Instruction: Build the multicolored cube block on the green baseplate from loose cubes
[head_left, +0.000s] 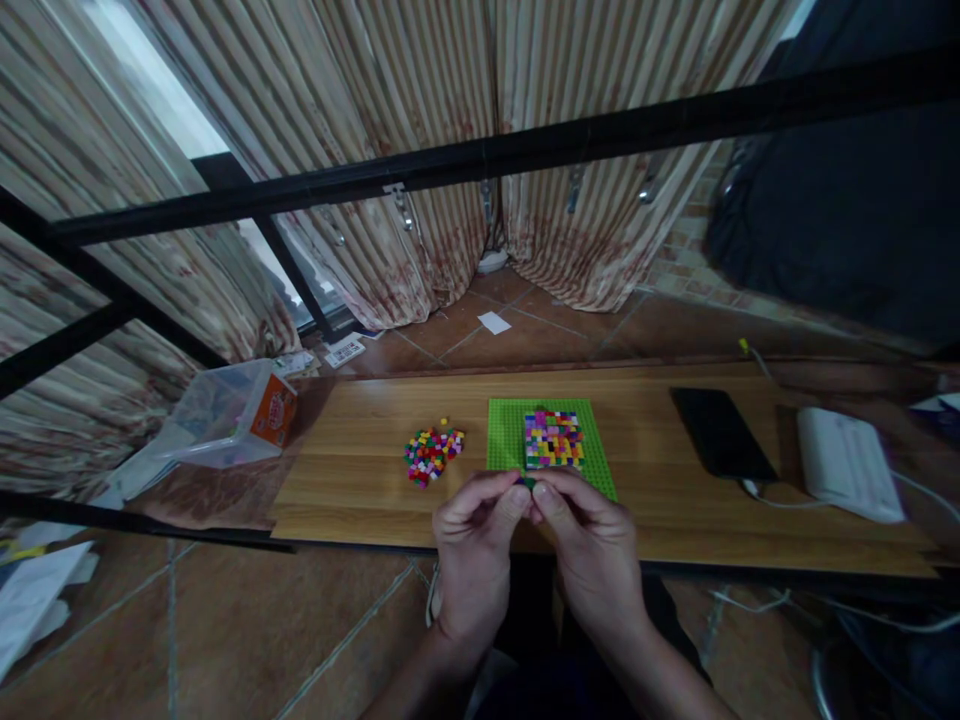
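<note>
My left hand (480, 540) and my right hand (589, 530) meet at the near edge of the table, thumbs and fingertips pinched together. Between them shows a small dark green toy brick (529, 483), partly covered by the fingers; a dark bluish bit by the left thumb is too small to make out. Just beyond the hands lies a lime green baseplate (600, 455), its near part hidden by my fingers. On it stands a block of many-coloured toy bricks (553, 440). To the left is a loose pile of small coloured bricks (431, 455).
A black phone (720, 432) with a white cable and a white box-shaped device (847, 462) lie on the right of the wooden table (345, 440). A clear plastic bin (225, 410) with an orange label stands off its left end. A black metal bar (450, 165) crosses beyond.
</note>
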